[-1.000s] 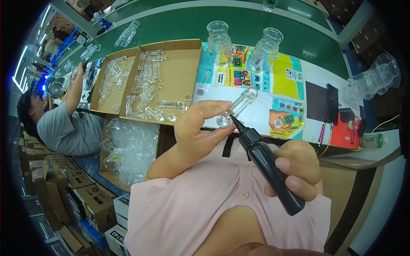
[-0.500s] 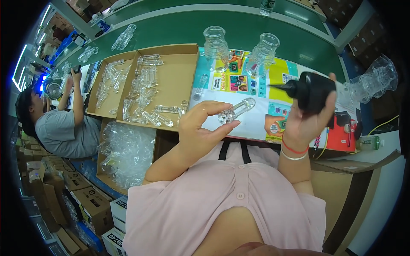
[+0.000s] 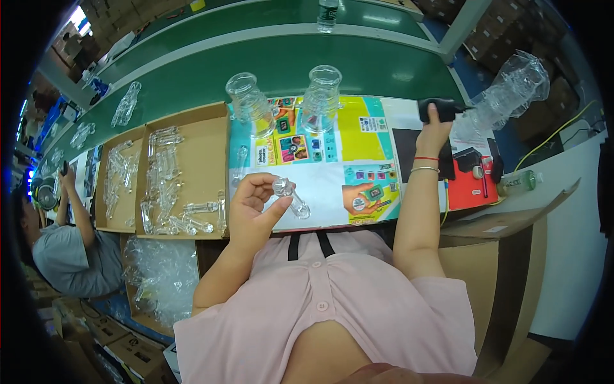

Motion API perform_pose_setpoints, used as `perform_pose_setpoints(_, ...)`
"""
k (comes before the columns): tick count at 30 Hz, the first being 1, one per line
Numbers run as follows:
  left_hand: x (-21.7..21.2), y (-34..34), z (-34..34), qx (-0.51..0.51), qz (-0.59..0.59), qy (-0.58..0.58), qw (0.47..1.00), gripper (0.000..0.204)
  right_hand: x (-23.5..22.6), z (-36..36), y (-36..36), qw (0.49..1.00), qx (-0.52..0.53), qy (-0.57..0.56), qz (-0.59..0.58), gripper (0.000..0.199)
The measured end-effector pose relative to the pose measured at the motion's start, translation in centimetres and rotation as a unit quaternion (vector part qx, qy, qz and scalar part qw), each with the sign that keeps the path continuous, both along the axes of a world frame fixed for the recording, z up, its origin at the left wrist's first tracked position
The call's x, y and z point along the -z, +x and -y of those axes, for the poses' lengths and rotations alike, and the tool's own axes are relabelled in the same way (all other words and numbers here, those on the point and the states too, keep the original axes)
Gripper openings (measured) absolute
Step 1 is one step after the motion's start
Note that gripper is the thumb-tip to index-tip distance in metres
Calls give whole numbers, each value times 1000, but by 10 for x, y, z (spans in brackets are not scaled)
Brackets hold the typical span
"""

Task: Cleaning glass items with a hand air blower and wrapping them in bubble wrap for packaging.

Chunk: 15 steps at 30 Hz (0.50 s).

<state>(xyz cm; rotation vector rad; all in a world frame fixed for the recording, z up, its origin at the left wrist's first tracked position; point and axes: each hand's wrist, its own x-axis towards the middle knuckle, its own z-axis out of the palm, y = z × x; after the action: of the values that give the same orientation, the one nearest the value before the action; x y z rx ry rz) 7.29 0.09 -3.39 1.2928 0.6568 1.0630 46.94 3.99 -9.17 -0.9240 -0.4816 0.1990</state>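
My left hand (image 3: 254, 208) pinches a small clear tube-shaped piece (image 3: 297, 203) between thumb and fingers, above the printed sheet (image 3: 313, 214). Stretched out to the right, my right hand (image 3: 436, 133) grips a black bottle with a thin pointed nozzle (image 3: 441, 110), lying sideways with its tip to the right. That tip is close to a stack of clear, vase-like vessels (image 3: 505, 93); whether they touch I cannot tell. Two clear vessels, one at the left (image 3: 251, 105) and one at the right (image 3: 321, 99), stand at the sheet's far edge. A single clear piece (image 3: 240, 162) lies on the sheet.
A divided cardboard tray (image 3: 192, 115) at the left holds several clear tubes. Below it, a box contains crumpled clear plastic bags (image 3: 160, 275). A red sheet (image 3: 467, 185) with small items and a green-tinted bottle (image 3: 519, 182) lie at the right. Another person (image 3: 70, 249) works at the far left.
My right hand has carried the black bottle away to the right and turned its nozzle from left to right. My left hand keeps the clear piece, now tilted downward. The view has swung right.
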Motion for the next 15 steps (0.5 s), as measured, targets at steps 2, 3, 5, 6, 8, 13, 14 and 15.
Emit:
perform_pose_setpoints(2, 0, 5, -3, 25, 58, -99, 993, 30, 18, -6, 12, 975, 88, -145, 145, 34)
perform_pose_setpoints(3, 4, 8, -5, 33, 68, -99, 992, 28, 23, -6, 16, 952, 99, -227, 180, 39)
perform_pose_setpoints(5, 8, 14, -9, 46, 101, -159, 981, 28, 31, -6, 16, 908, 125, -326, 230, 42)
perform_pose_setpoints(6, 10, 18, -11, 56, 133, -218, 965, 28, 33, -6, 13, 901, 120, -346, 234, 43)
perform_pose_setpoints(8, 16, 26, -14, 51, 142, -242, 958, 30, 34, -5, 8, 895, 117, -357, 240, 45)
perform_pose_setpoints(13, 23, 37, -20, 40, 146, -275, 949, 34, 22, -4, -1, 945, 121, -104, 287, 53)
perform_pose_setpoints(14, 25, 39, -24, 58, 155, -292, 942, 33, 10, 3, -4, 929, 174, -92, 312, 52)
perform_pose_setpoints(15, 24, 41, -26, 77, 162, -306, 935, 31, -12, 9, -20, 917, 204, -29, 342, 48)
